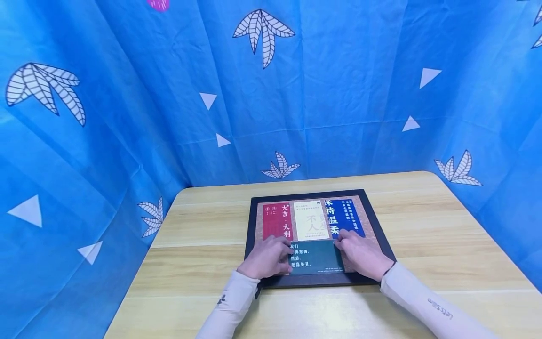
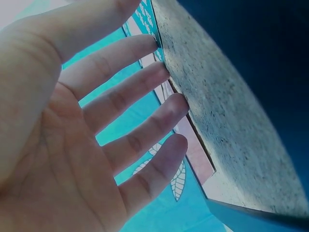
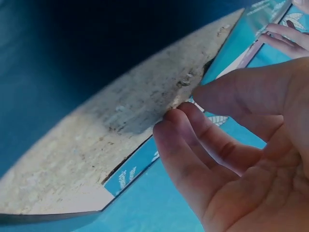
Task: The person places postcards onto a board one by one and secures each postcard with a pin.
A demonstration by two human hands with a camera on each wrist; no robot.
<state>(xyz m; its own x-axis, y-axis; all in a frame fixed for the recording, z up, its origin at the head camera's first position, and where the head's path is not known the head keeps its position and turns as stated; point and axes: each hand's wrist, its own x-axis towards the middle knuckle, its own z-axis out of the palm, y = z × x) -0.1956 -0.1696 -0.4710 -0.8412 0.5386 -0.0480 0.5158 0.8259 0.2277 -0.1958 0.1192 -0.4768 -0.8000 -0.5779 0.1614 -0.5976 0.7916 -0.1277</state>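
A dark green card [image 1: 319, 256] with white writing lies sideways along the near side of a black-framed cork board [image 1: 313, 281]. My left hand [image 1: 267, 258] touches its left end; in the left wrist view the fingers [image 2: 120, 99] stretch out, their tips on the board's surface. At the card's upper right corner is my right hand [image 1: 364, 254], with bent fingers [image 3: 169, 150] and the thumb close to the fingertips. Whether they pinch the card cannot be made out. Above the green card stand a red card [image 1: 275, 223], a cream card [image 1: 311, 226] and a blue card [image 1: 351, 216], partly covered by my right hand.
The board lies flat on a light wooden table [image 1: 203, 263]. A blue curtain [image 1: 338, 94] with white leaf and triangle prints hangs behind the table and at both sides. Bare table surface shows left and right of the board.
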